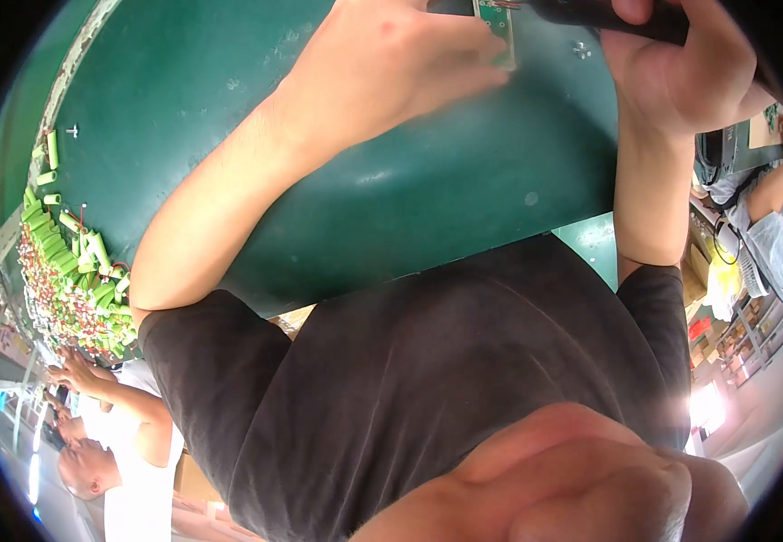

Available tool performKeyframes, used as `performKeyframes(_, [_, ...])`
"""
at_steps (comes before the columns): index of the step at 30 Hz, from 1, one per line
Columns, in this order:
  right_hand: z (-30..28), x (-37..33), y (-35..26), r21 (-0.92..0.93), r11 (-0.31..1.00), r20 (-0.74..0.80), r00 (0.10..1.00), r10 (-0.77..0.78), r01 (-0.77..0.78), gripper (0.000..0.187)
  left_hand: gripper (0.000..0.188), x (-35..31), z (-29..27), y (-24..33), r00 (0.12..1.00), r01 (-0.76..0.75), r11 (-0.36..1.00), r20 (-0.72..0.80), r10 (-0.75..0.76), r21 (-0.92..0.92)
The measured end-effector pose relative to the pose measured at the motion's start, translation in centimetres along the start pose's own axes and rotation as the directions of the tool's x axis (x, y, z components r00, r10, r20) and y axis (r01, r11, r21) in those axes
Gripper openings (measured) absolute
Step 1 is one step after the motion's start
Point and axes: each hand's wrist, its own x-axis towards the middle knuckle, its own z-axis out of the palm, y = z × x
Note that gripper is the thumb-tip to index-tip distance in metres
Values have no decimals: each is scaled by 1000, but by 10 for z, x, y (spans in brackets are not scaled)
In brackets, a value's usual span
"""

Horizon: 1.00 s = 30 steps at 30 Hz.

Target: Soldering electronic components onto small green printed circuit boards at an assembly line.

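At the top edge my left hand [391, 63] is closed on a narrow green circuit board [496, 34], its fingers against the board's left side and lower end. The board's upper end is cut off by the picture's edge. My right hand [685, 77], at the upper right, is wrapped round a black, rounded tool [581, 15] lying sideways. The tool's left end comes close to the board, where thin reddish strands show. What kind of tool it is, I cannot make out. Both hands are above the green tabletop [445, 172].
Green cylindrical cells with red wires [70, 262] lie heaped at the table's left edge. A small metal piece [72, 132] lies near them, and small shiny bits [581, 49] lie near my right hand. Other people work at lower left [129, 443] and far right [771, 199].
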Motion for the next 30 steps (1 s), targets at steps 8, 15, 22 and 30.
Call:
performKeyframes(8, [6, -2, -1, 16, 999, 43, 999, 31, -32, 27, 19, 6, -5, 5, 999, 25, 1000, 28, -25, 2])
performKeyframes(15, [8, 1, -9, 68, 996, 82, 995, 58, -63, 26, 21, 24, -26, 34, 914, 303, 949, 255, -315, 87])
performKeyframes(22, [17, -4, -2, 317, 939, -20, 989, 148, -134, 32, 33, 64, -64, -14, 951, 245, 931, 120, -285, 271])
performKeyframes(30, [7, 0, 26, 332, 943, 98, 994, -54, 18, 32, 19, 86, -91, -128, 939, 327, 686, -305, -158, 650])
